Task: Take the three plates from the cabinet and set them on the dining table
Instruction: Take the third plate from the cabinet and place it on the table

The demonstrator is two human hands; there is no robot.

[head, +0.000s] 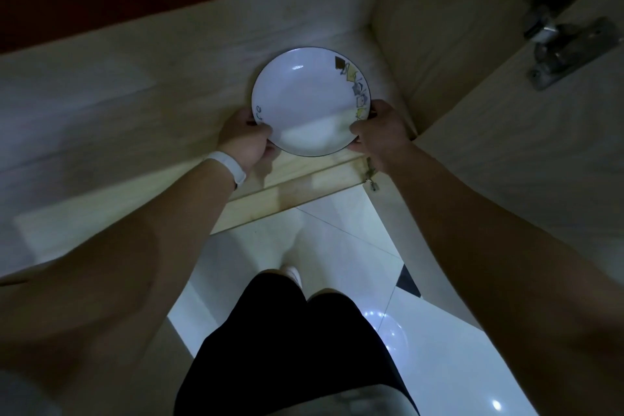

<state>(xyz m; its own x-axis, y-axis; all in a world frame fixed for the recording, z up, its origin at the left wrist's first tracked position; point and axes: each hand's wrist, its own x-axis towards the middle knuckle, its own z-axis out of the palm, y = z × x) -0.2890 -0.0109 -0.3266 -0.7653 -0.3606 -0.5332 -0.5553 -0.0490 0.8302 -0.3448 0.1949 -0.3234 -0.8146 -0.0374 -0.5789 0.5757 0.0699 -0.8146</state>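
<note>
A white plate with a dark rim and a coloured pattern along its right edge sits low inside the open wooden cabinet, near its front right corner. My left hand, with a white wristband, grips the plate's left edge, thumb on top. My right hand grips its right edge the same way. Whether more plates lie stacked under this one I cannot tell; only the top one shows.
The cabinet's right side wall rises close to the plate. An open cabinet door with a metal hinge stands to the right. Below are a white tiled floor and my legs in black shorts.
</note>
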